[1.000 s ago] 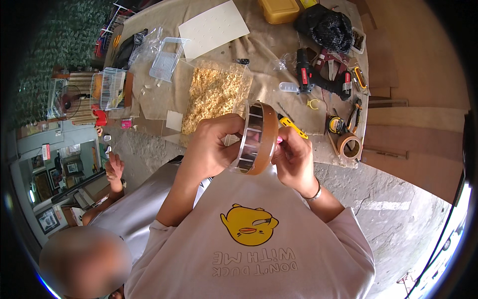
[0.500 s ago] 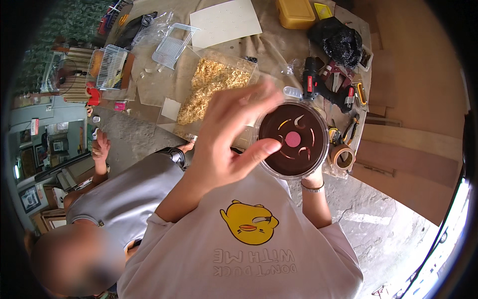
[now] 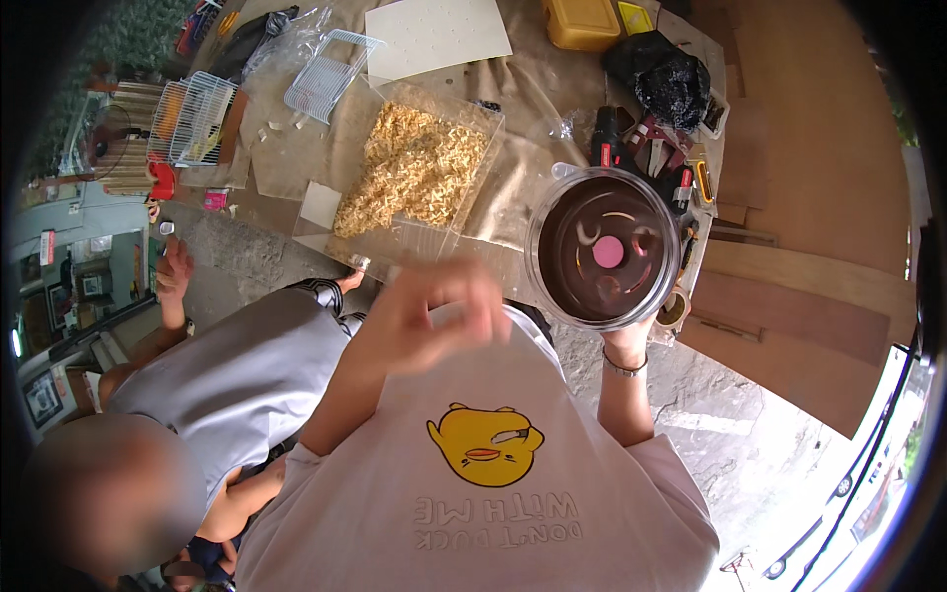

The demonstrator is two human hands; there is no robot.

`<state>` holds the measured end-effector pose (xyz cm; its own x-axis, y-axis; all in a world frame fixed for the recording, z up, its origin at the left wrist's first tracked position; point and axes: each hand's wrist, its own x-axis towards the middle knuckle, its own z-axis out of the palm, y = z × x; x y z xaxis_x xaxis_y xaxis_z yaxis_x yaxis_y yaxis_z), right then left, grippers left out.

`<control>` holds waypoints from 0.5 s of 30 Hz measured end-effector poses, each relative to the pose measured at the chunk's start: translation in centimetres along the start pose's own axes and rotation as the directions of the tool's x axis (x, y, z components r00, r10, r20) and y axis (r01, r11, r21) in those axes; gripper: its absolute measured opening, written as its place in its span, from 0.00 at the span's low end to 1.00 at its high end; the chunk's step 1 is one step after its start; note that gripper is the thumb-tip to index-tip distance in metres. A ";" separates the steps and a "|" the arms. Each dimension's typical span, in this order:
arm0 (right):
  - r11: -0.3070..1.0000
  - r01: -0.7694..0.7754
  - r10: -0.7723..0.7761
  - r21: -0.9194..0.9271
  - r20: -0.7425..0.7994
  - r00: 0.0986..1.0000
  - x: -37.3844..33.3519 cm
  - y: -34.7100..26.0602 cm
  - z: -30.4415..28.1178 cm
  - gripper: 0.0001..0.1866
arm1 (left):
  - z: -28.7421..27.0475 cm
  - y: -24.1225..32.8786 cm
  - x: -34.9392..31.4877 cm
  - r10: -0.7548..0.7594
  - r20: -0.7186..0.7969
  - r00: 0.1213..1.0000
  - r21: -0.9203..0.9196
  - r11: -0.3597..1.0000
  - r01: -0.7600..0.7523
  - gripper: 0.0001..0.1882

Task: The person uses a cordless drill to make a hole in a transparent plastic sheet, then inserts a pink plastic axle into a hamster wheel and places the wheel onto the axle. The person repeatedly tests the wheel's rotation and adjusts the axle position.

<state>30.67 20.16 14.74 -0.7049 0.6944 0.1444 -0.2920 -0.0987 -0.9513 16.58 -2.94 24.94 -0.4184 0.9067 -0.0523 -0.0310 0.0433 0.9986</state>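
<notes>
Raised at the right is what looks like a pet running wheel (image 3: 574, 281), with a clear plastic rim, a dark brown disc and a pink round centre. My right hand (image 3: 629, 335) grips it from below and behind; most of those fingers are hidden by the wheel. To the left and a little lower, apart from the wheel, my left hand (image 3: 444, 311) hovers in front of my shirt. Its fingers are smeared by motion and nothing shows in them. Beyond it on the table stands a clear box (image 3: 496, 128) with wood shavings (image 3: 419, 163) inside.
A cordless drill (image 3: 604, 138), a black plastic bag (image 3: 659, 79) and a tape roll (image 3: 674, 308) lie near the wheel. White wire racks (image 3: 330, 74), a white board (image 3: 439, 37) and a yellow container (image 3: 584, 22) sit farther back. Another person (image 3: 247, 365) is at my left.
My left hand has pulled away from the wheel, down and to the left. The wheel has shifted slightly right and up in my right hand, and its inside shows deeper.
</notes>
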 end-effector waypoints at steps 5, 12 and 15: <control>1.000 0.012 -0.011 -0.006 0.165 0.986 0.3 -0.2 0.1 0.28 | 4.2 -0.3 4.8 0.134 -0.598 0.790 -0.116 0.961 -0.250 0.25; 0.991 0.098 -0.087 -0.092 0.112 0.990 -0.6 -0.3 -1.4 0.34 | -1.7 -2.1 -0.3 -0.020 -0.319 0.948 -0.184 0.982 -0.042 0.34; 0.996 0.037 -0.029 -0.077 0.113 0.993 -1.0 -0.2 -1.7 0.30 | 1.0 -0.4 1.8 -0.032 -0.480 0.877 -0.131 0.991 -0.035 0.31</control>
<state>32.55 20.72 14.32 -0.7650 0.6118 0.2014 -0.2673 -0.0171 -0.9635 16.70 -0.91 24.43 -0.8013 0.5925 -0.0830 -0.1352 -0.0441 0.9898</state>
